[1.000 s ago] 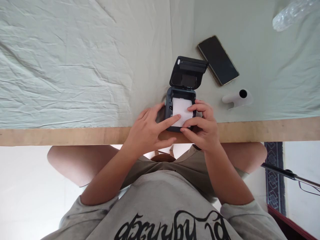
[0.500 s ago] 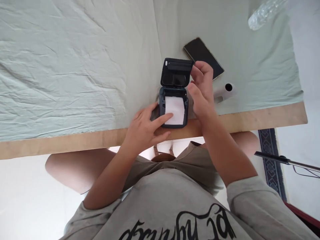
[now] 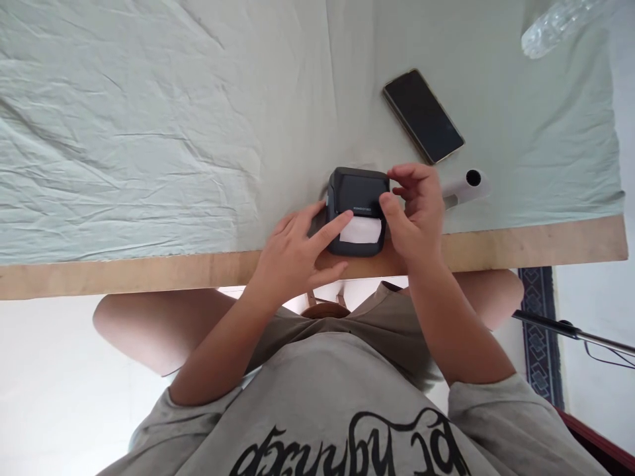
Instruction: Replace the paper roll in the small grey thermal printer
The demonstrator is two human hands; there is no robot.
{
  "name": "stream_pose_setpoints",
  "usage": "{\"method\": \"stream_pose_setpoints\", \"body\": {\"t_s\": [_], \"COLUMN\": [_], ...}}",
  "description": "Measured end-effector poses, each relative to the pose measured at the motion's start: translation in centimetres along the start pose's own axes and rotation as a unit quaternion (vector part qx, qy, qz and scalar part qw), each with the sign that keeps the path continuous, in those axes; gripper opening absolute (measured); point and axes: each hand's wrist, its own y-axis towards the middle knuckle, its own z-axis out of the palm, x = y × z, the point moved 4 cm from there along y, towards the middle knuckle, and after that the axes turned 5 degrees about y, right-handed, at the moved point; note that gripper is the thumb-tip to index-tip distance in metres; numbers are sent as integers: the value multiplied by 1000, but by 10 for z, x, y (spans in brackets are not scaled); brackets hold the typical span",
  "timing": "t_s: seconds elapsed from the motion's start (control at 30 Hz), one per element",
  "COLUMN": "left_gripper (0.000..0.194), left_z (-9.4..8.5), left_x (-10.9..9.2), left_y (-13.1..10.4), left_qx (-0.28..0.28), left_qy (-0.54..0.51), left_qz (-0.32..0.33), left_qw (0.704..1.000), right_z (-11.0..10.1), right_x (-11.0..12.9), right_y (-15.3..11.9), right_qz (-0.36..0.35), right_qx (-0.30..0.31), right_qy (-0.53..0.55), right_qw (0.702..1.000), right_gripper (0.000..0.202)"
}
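A small dark thermal printer [image 3: 360, 192] sits at the table's front edge with its lid down. A strip of white paper [image 3: 360, 231] sticks out below the lid's front edge. My left hand [image 3: 296, 253] is at the printer's left side with fingers spread, the index fingertip touching the lid near the paper and another finger along the side. My right hand [image 3: 415, 215] is curled at the right side, thumb on the lid's edge and forefinger by the far right corner.
A dark-screened phone [image 3: 423, 116] lies behind the printer to the right. A white cylindrical object with a dark round end [image 3: 469, 186] is beside my right hand. A clear plastic bottle [image 3: 555, 30] lies at the far right. Pale green cloth [image 3: 173, 132] covers the table, leaving its wooden edge [image 3: 149, 274] bare.
The printer's lid has swung down from upright, covering most of the paper. My right hand came down with it. My left index finger moved from the paper onto the lid's front.
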Motion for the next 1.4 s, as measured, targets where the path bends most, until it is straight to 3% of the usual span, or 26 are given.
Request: {"method": "stream_pose_setpoints", "body": {"t_s": [0.1, 0.27, 0.43, 0.53, 0.67, 0.87, 1.4], "left_gripper": [73, 64, 64, 64, 62, 68, 76], "left_z": [-1, 0, 1, 1, 0, 2, 5], "left_x": [0, 0, 2, 2, 0, 2, 0], "left_y": [1, 2, 1, 0, 0, 1, 5], "left_qx": [8, -3, -13, -5, -9, 20, 36], "left_qy": [1, 4, 9, 4, -6, -8, -3], "left_qz": [-18, -17, -14, -23, -21, -40, -74], "left_qw": [1000, 1000, 1000, 1000, 1000, 999, 997], "right_z": [4, 2, 1, 3, 3, 3, 2], "right_x": [-5, -2, 0, -1, 3, 3, -2], "right_y": [8, 10, 13, 10, 3, 1, 5], "right_qz": [5, 36, 42, 18, -52, -41, -62], "right_qx": [56, 129, 167, 158, 101, 85, 82], "right_qy": [16, 30, 24, 10, -20, -16, -18], "right_qw": [998, 990, 985, 987, 993, 995, 995], "right_gripper": [32, 30, 33, 34, 28, 28, 27]}}
